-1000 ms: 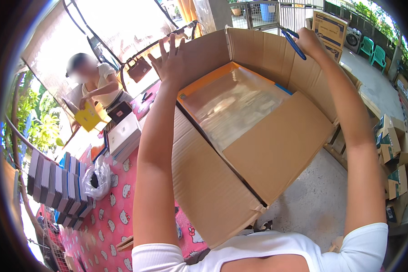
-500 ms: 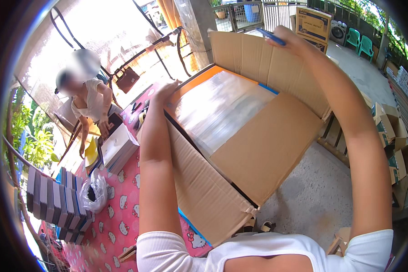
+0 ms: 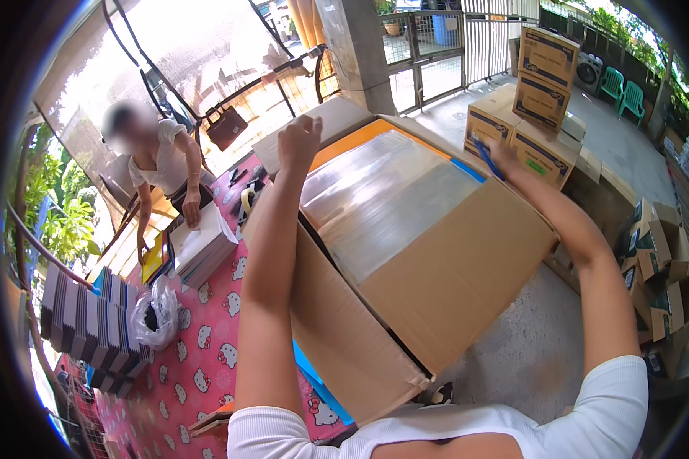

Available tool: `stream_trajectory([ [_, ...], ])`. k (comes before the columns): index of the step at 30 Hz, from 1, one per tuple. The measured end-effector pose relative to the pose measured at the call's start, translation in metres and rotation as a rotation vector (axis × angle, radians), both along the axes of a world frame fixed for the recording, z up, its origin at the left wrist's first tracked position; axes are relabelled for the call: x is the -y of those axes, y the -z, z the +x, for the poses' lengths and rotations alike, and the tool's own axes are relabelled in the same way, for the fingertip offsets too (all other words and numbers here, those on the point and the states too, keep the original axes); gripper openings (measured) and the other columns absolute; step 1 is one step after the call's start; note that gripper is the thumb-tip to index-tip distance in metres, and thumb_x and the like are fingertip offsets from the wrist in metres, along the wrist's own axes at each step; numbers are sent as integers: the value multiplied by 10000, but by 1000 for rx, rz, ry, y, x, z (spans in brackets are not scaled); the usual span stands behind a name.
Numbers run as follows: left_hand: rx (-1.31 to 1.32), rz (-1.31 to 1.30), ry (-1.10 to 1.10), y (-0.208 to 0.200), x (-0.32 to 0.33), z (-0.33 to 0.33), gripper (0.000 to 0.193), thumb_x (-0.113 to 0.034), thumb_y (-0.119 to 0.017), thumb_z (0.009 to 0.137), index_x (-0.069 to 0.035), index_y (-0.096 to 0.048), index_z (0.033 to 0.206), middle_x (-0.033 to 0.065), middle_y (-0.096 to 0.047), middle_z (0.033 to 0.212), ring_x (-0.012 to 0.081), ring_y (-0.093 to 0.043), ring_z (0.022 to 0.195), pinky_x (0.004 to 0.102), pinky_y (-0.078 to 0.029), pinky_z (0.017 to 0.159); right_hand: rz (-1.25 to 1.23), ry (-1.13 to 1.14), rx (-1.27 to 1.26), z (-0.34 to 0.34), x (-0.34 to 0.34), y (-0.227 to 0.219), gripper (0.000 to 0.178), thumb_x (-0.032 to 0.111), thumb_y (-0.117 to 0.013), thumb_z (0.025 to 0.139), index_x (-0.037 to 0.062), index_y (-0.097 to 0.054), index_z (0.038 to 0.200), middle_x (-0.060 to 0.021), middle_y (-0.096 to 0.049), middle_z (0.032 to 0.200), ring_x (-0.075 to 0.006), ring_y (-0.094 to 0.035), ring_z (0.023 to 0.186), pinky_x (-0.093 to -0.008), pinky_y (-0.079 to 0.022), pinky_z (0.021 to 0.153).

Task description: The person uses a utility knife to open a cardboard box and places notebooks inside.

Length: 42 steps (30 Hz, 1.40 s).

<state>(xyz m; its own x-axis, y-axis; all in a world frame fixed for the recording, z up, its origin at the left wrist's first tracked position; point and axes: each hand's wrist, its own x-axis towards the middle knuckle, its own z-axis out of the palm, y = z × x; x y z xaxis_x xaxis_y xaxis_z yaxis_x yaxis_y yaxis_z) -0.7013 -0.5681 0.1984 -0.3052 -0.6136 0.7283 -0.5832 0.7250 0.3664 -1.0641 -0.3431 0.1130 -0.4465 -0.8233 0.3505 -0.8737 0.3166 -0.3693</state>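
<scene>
An opened cardboard box (image 3: 455,264) stands in front of me with its flaps folded outward. Inside lies a stack wrapped in clear plastic (image 3: 390,195), with orange and blue showing along its edges. My left hand (image 3: 300,141) is curled closed above the far left flap (image 3: 341,121); whatever is inside its fingers is hidden. My right hand (image 3: 505,161) grips a slim blue tool (image 3: 485,158), pen or cutter I cannot tell, beside the box's far right edge. The near left flap (image 3: 352,329) slopes down under my left forearm.
A pink patterned tablecloth (image 3: 199,348) covers the table. On it stand stacked notebooks (image 3: 92,325), a plastic bag (image 3: 157,315) and a white paper stack (image 3: 207,249), where a co-worker (image 3: 161,157) works. Closed cartons (image 3: 543,76) are piled beyond my right hand; opened boxes (image 3: 658,252) sit at far right.
The far right flap, upright before, is folded outward. My right hand has come down with the blue tool. My left hand has risen off the box corner and curled. The co-worker's dark book is out of sight.
</scene>
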Motion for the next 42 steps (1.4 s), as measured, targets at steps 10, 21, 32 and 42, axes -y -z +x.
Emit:
stream_trajectory([
  [10, 997, 521, 233, -49, -53, -45, 956, -748, -739, 444, 63, -659, 944, 199, -662, 951, 297, -634, 906, 366, -488, 811, 158, -705, 6, 133, -113, -133, 209, 179, -570, 849, 23, -630, 975, -89, -642, 832, -179, -595, 787, -335, -458, 710],
  [21, 76, 446, 714, -190, -123, 74, 452, -242, -645, 804, -85, -541, 1215, 120, -593, 1106, 238, -609, 908, 470, -458, 766, -112, -539, 460, 131, -324, -114, 197, 169, -520, 911, 30, -656, 949, 2, -530, 584, -92, -522, 544, -245, -408, 532],
  [32, -933, 231, 159, -143, -151, 364, 473, -139, -580, 885, -145, -374, 1311, 207, -609, 1040, 334, -659, 764, 454, -562, 596, -671, -108, 734, 161, -303, 74, 261, 238, -584, 912, 1, -579, 1021, -39, -563, 812, -117, -525, 727, -258, -444, 666],
  [42, -1145, 347, -143, 24, -66, 442, 296, 126, -574, 770, 8, -619, 1037, 83, -636, 835, 88, -578, 640, 204, -455, 523, -680, 173, 957, 212, -392, 201, 257, 193, -528, 919, 9, -566, 1095, -36, -538, 791, -121, -502, 695, -246, -427, 619],
])
